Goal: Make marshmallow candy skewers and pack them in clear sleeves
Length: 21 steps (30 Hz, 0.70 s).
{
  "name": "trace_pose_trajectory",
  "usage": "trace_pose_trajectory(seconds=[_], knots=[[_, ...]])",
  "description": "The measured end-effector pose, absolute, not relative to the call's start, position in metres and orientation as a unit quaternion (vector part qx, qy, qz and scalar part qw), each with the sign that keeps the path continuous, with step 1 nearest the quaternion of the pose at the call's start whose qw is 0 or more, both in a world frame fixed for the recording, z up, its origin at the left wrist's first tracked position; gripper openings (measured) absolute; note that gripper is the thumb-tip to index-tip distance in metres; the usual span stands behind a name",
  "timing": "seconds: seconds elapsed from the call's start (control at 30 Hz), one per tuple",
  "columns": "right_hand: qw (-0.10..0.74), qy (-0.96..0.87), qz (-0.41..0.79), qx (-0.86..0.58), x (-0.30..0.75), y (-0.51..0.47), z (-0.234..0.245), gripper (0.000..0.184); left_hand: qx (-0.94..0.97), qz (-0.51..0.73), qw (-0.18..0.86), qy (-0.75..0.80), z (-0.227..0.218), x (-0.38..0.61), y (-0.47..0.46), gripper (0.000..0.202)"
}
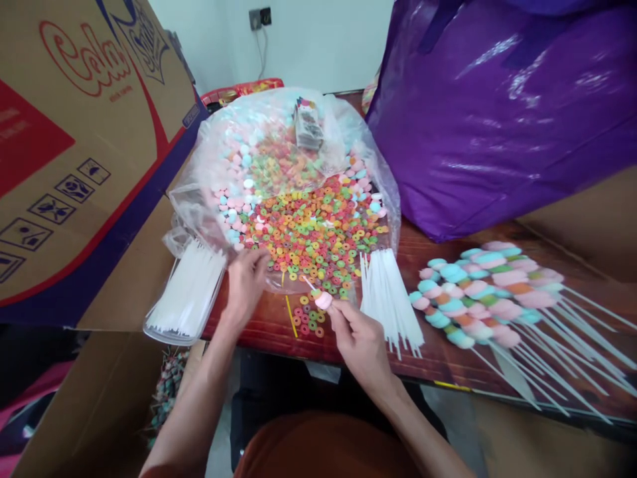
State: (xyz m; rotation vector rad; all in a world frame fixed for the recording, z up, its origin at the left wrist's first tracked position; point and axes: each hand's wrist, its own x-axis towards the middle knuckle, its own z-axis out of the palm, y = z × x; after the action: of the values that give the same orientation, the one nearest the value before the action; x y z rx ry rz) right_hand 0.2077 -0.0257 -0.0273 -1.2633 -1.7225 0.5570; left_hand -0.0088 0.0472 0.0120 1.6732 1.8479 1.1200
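My right hand (359, 338) pinches a thin white stick (311, 284) that carries a pink marshmallow (323, 300). My left hand (246, 279) reaches with bent fingers into the pile of small colourful ring candies (318, 232); whether it holds one is hidden. The rings and pastel marshmallows (239, 192) lie in an open clear plastic bag (378, 172) on a wooden table (438, 358). A loose bundle of white sticks (388, 292) lies just right of my right hand.
Several finished skewers of pink and blue marshmallows (472, 292) lie at the right. A clear pack of white sticks (186, 299) sits at the left. A big cardboard box (74, 133) stands on the left, a purple bag (497, 113) behind on the right.
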Motion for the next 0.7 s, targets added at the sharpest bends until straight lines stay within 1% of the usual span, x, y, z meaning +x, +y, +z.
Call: trace_pose_trajectory(seconds=[0.03, 0.07, 0.1, 0.17, 0.23, 0.37, 0.47, 0.6, 0.7], knots=[[0.449, -0.697, 0.221, -0.514, 0.209, -0.026, -0.029, 0.020, 0.621, 0.359, 0.121, 0.687, 0.015, -0.019, 0.057, 0.026], [0.449, -0.699, 0.216, -0.513, 0.209, -0.026, -0.031, 0.020, 0.636, 0.300, 0.068, 0.708, 0.018, -0.028, 0.066, 0.028], [0.450, -0.702, 0.211, -0.510, 0.208, -0.026, -0.032, 0.021, 0.645, 0.228, 0.038, 0.728, 0.021, -0.034, 0.073, 0.030], [0.453, -0.707, 0.200, -0.504, 0.207, -0.025, -0.033, 0.020, 0.648, 0.104, 0.014, 0.755, 0.026, -0.041, 0.082, 0.033], [0.455, -0.710, 0.192, -0.502, 0.206, -0.024, -0.034, 0.021, 0.638, 0.037, 0.007, 0.769, 0.028, -0.041, 0.084, 0.036], [0.449, -0.716, 0.191, -0.499, 0.206, -0.023, -0.034, 0.022, 0.620, -0.017, 0.001, 0.785, 0.029, -0.039, 0.082, 0.043], [0.443, -0.719, 0.198, -0.498, 0.206, -0.024, -0.036, 0.022, 0.618, -0.038, 0.009, 0.785, 0.031, -0.046, 0.086, 0.043], [0.439, -0.720, 0.198, -0.500, 0.205, -0.024, -0.037, 0.022, 0.619, -0.046, 0.009, 0.784, 0.033, -0.057, 0.096, 0.038], [0.436, -0.723, 0.192, -0.501, 0.205, -0.024, -0.037, 0.023, 0.618, -0.035, 0.004, 0.785, 0.033, -0.063, 0.099, 0.039]])
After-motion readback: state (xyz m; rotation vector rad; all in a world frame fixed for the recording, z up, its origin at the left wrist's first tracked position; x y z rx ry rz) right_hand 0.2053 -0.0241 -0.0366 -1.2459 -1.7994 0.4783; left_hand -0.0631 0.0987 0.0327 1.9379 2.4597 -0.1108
